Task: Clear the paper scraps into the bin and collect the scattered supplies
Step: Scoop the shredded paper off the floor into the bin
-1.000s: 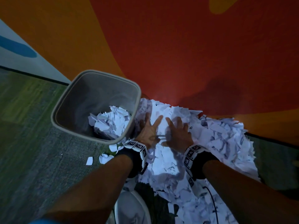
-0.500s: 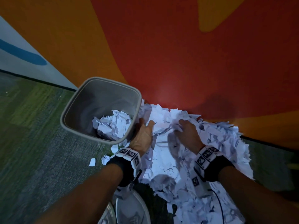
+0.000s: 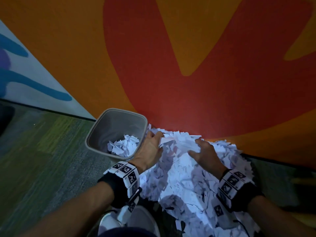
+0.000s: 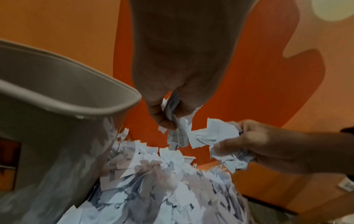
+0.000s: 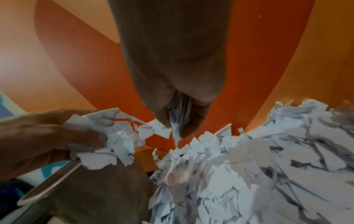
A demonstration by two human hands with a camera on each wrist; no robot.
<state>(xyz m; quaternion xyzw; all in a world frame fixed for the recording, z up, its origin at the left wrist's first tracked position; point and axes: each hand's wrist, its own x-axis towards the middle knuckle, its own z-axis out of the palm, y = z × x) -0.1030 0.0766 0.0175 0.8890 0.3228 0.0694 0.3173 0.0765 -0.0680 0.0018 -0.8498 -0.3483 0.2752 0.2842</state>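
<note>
The bin (image 3: 95,134) stands on carpet (image 3: 42,168) against the wall (image 3: 171,82), its rim just beside the left hand (image 3: 148,151); both it and the right hand (image 3: 206,154) clutch torn white scraps (image 3: 179,177) above the heap

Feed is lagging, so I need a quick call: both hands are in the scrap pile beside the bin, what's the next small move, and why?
Probably lift both handfuls left over the bin rim and let go. The left hand and right hand each grip paper scraps above the pile, and the bin has room.
</note>
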